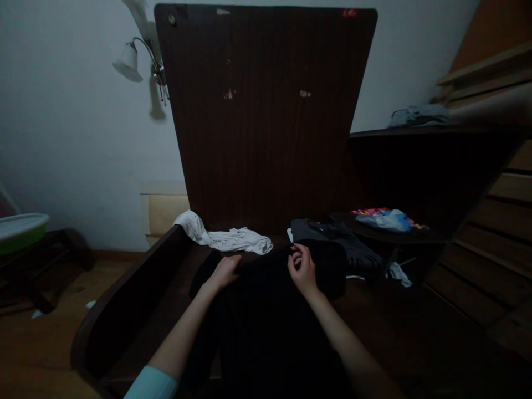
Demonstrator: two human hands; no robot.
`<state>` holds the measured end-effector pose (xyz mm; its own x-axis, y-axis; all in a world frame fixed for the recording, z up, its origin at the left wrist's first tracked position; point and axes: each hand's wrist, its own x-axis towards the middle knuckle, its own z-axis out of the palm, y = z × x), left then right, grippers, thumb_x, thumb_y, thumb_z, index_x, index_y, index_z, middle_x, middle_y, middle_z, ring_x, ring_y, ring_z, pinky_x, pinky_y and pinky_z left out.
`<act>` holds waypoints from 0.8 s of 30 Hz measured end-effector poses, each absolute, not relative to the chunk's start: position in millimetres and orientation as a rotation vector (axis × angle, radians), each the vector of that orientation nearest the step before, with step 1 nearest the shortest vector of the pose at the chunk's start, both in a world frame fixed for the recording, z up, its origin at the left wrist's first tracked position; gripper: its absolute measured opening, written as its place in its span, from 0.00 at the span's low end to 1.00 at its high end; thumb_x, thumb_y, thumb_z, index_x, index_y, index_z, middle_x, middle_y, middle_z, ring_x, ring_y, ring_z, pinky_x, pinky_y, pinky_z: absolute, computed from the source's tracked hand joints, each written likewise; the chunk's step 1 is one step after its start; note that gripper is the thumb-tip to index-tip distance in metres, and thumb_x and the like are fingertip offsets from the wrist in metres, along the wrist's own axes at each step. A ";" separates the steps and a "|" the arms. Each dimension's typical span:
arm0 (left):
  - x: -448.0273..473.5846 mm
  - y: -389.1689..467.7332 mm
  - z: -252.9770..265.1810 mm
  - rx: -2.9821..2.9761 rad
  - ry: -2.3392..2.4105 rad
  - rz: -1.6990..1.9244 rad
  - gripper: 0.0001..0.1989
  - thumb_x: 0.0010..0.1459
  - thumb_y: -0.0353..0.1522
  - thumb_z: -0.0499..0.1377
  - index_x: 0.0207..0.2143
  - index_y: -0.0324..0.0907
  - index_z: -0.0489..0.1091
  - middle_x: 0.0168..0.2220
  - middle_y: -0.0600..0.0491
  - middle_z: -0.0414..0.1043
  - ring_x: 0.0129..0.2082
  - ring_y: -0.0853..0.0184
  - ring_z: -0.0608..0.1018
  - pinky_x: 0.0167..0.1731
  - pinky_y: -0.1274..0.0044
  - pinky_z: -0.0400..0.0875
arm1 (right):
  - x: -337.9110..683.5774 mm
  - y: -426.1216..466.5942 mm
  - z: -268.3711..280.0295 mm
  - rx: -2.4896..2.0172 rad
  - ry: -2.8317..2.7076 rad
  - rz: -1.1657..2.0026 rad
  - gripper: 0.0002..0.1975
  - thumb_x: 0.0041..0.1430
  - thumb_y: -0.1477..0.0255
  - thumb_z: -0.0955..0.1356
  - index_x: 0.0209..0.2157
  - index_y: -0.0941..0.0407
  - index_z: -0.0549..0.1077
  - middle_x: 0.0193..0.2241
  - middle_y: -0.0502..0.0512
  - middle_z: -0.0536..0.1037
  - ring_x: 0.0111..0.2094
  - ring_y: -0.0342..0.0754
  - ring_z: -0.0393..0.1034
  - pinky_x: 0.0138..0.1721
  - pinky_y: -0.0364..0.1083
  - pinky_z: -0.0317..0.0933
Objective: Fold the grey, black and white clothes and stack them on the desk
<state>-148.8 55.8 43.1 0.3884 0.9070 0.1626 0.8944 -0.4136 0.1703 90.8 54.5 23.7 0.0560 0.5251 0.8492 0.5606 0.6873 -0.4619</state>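
A black garment (274,316) lies spread in front of me over a dark wooden seat or bed surface, its lower part blending into shadow. On its upper left edge, my left hand (224,271) is closed with the fingers bent down into the black cloth; the fingertips are partly hidden. My right hand (304,270) is over the upper right part of the garment, fingers loosely curled and apart, with no cloth visibly gripped. Just beyond it lies a dark grey folded garment (332,238). A crumpled white cloth (239,240) rests behind my left hand.
A tall dark wooden panel (266,122) stands behind. To the right, a dark shelf (415,239) carries a plastic bag (386,220); folded cloth (418,115) lies above. At left are a curved wooden side rail (120,310), a green basin (22,238) on a stool, and a wall lamp (128,62).
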 end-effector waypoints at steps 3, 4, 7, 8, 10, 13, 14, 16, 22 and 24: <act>-141.5 52.6 44.5 2.689 1.659 0.360 0.09 0.42 0.21 0.51 0.28 0.40 0.63 0.32 0.50 0.68 0.35 0.62 0.71 0.34 0.75 0.60 | 96.1 60.1 24.2 -1.009 -1.590 0.031 0.20 0.54 0.74 0.59 0.50 0.55 0.59 0.43 0.60 0.67 0.23 0.40 0.64 0.26 0.44 0.64; -139.4 51.8 44.3 2.725 1.651 0.366 0.10 0.41 0.20 0.51 0.27 0.40 0.63 0.33 0.49 0.67 0.36 0.62 0.70 0.34 0.75 0.60 | 97.6 61.4 24.0 -1.032 -1.622 0.051 0.21 0.54 0.74 0.59 0.51 0.54 0.58 0.46 0.61 0.65 0.22 0.39 0.64 0.26 0.44 0.64; -136.1 50.8 41.9 2.779 1.564 0.413 0.10 0.40 0.20 0.50 0.24 0.41 0.62 0.34 0.49 0.65 0.37 0.62 0.68 0.35 0.74 0.60 | 99.6 64.6 19.6 -1.130 -1.743 0.059 0.25 0.52 0.73 0.61 0.53 0.52 0.57 0.52 0.60 0.62 0.20 0.38 0.63 0.27 0.44 0.65; -135.9 50.8 40.8 2.768 1.522 0.422 0.09 0.40 0.20 0.50 0.24 0.41 0.62 0.33 0.49 0.65 0.36 0.62 0.68 0.34 0.75 0.60 | 99.5 65.5 17.1 -1.180 -1.774 0.040 0.26 0.50 0.73 0.62 0.53 0.51 0.58 0.50 0.59 0.63 0.21 0.39 0.64 0.27 0.44 0.65; -135.9 51.2 38.4 2.701 1.478 0.424 0.08 0.41 0.21 0.49 0.23 0.42 0.61 0.30 0.51 0.65 0.33 0.64 0.69 0.32 0.76 0.61 | 98.6 67.0 11.9 -1.289 -1.806 -0.021 0.24 0.47 0.74 0.63 0.49 0.52 0.63 0.44 0.56 0.69 0.24 0.42 0.67 0.27 0.44 0.64; -137.0 51.7 36.2 2.581 1.496 0.481 0.08 0.44 0.24 0.50 0.28 0.42 0.62 0.29 0.52 0.67 0.30 0.65 0.70 0.30 0.77 0.61 | 97.4 67.5 7.5 -1.385 -1.834 -0.097 0.17 0.45 0.76 0.64 0.40 0.52 0.70 0.32 0.52 0.71 0.25 0.44 0.67 0.25 0.43 0.61; -137.9 52.0 36.2 2.558 1.510 0.517 0.09 0.44 0.24 0.51 0.31 0.42 0.62 0.30 0.52 0.68 0.31 0.65 0.71 0.31 0.77 0.62 | 97.3 67.0 7.6 -1.391 -1.847 -0.101 0.13 0.46 0.76 0.64 0.36 0.52 0.71 0.29 0.51 0.71 0.25 0.44 0.67 0.24 0.42 0.59; -141.5 53.0 37.8 2.536 1.549 0.571 0.15 0.43 0.26 0.54 0.37 0.41 0.62 0.35 0.50 0.70 0.35 0.63 0.72 0.34 0.76 0.62 | 97.5 65.1 10.5 -1.378 -1.858 -0.075 0.09 0.49 0.76 0.63 0.31 0.52 0.72 0.26 0.50 0.71 0.24 0.43 0.66 0.24 0.42 0.58; -164.8 57.7 50.6 2.352 1.795 0.560 0.22 0.51 0.47 0.51 0.39 0.40 0.66 0.37 0.47 0.73 0.38 0.58 0.74 0.36 0.75 0.63 | 97.9 56.5 25.2 -1.363 -1.681 -0.001 0.11 0.52 0.73 0.60 0.35 0.54 0.71 0.22 0.49 0.69 0.22 0.43 0.63 0.25 0.42 0.56; -171.2 58.1 54.8 2.306 1.893 0.514 0.23 0.52 0.50 0.49 0.36 0.40 0.69 0.36 0.46 0.74 0.38 0.58 0.74 0.36 0.75 0.63 | 97.4 54.9 27.0 -1.313 -1.677 0.019 0.11 0.52 0.74 0.59 0.35 0.55 0.71 0.24 0.49 0.68 0.23 0.42 0.63 0.27 0.42 0.57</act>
<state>-171.2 58.1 54.8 0.1633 0.9688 0.1863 0.9302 -0.2141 0.2983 97.4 54.9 27.0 0.0513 0.7506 0.6588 0.7351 0.4181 -0.5337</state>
